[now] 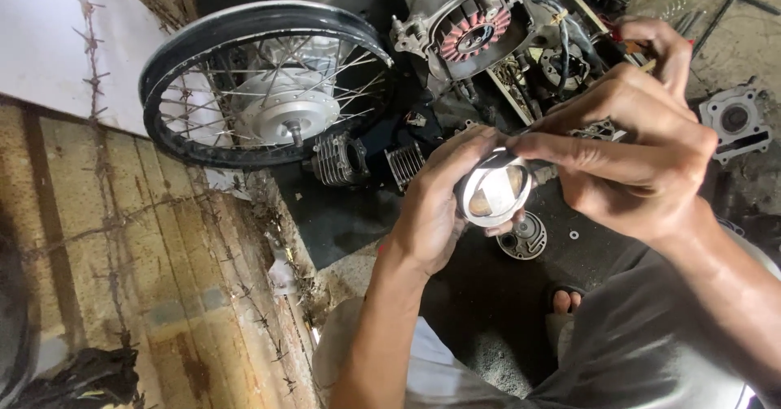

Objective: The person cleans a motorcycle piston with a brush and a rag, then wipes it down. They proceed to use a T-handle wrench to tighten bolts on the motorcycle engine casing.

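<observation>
Currently left hand [435, 206] cups the shiny piston [493, 188] from below-left; right hand [630, 157] pinches its upper rim.

Spoked wheel [264, 84]; opened engine [480, 31]

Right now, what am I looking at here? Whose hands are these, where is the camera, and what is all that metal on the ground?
The camera sits on a person's head, looking down at their own two bare hands. The left hand cups a shiny round piston; the right hand works at its rim with its fingertips. On the ground beyond lie a spoked wheel, an opened engine with a red-coiled ring, a finned cylinder and a small round cover.
</observation>
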